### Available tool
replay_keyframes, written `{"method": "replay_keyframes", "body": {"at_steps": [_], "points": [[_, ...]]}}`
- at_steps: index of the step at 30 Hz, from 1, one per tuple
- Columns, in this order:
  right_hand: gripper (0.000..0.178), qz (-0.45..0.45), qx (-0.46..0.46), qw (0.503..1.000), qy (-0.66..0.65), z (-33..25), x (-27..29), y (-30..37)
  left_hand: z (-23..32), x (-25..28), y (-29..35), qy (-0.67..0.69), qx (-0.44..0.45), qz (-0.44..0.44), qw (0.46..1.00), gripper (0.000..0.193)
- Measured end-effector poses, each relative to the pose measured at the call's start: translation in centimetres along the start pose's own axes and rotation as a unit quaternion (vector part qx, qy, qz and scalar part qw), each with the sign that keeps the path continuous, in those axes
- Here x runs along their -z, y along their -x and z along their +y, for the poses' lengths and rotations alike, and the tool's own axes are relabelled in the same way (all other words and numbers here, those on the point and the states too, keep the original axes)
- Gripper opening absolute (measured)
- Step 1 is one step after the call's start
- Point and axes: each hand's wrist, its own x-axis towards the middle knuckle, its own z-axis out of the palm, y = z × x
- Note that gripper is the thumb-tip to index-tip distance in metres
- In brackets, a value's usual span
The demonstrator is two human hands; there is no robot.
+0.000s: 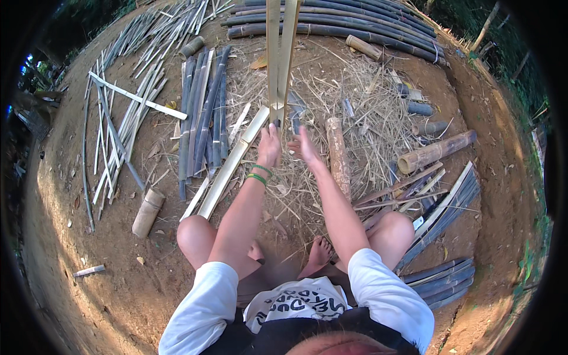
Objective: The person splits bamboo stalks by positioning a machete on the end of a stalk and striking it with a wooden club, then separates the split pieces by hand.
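Note:
A split length of bamboo (pixel 274 56) points away from me in front of my hands, its pale inner face showing and a node near its close end. My left hand (pixel 269 148), with green bands on the wrist, is closed at that close end. A small dark piece shows at its fingertips; what the fingers grip is mostly hidden. Just to the right, my right hand (pixel 306 147) is held with its fingers apart and nothing in it. A long pale bamboo strip (pixel 234 163) lies on the ground beside my left forearm.
Dark split bamboo lengths (pixel 204 112) lie at left, beyond them thin strips (pixel 127 124). Whole poles (pixel 343 26) are stacked at the back. Shavings (pixel 373 118) cover the ground near a brown log (pixel 338 157). Cut bamboo sections (pixel 436 152) and bundled splits (pixel 444 210) lie right.

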Motion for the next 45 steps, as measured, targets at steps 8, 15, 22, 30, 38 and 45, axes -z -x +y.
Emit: {"method": "replay_keyframes", "body": {"at_steps": [8,15,22,30,38,45], "points": [[0.046,0.125,0.049,0.953,0.273,1.2,-1.6,0.3,13.0,9.0,-0.1,0.009,-0.242,0.087,0.966,0.067],[0.047,0.165,0.069,0.933,0.313,5.8,-2.7,10.0,21.2,11.9,-0.2,-0.006,-0.432,0.071,0.899,0.067],[0.052,0.113,-0.012,0.921,0.373,5.4,-2.6,9.5,21.9,8.0,0.1,0.109,-0.473,0.208,0.849,0.051],[0.018,-0.007,-0.121,0.957,0.265,4.8,1.1,7.4,21.5,6.7,-1.3,0.095,-0.505,0.241,0.823,0.058],[0.022,-0.164,-0.288,0.939,-0.093,6.9,6.5,6.1,20.6,8.8,-1.8,0.107,-0.472,0.263,0.835,0.070],[0.021,-0.020,-0.136,0.990,0.023,10.0,0.8,7.3,20.6,10.0,-1.8,0.085,-0.423,0.269,0.861,0.069]]}}
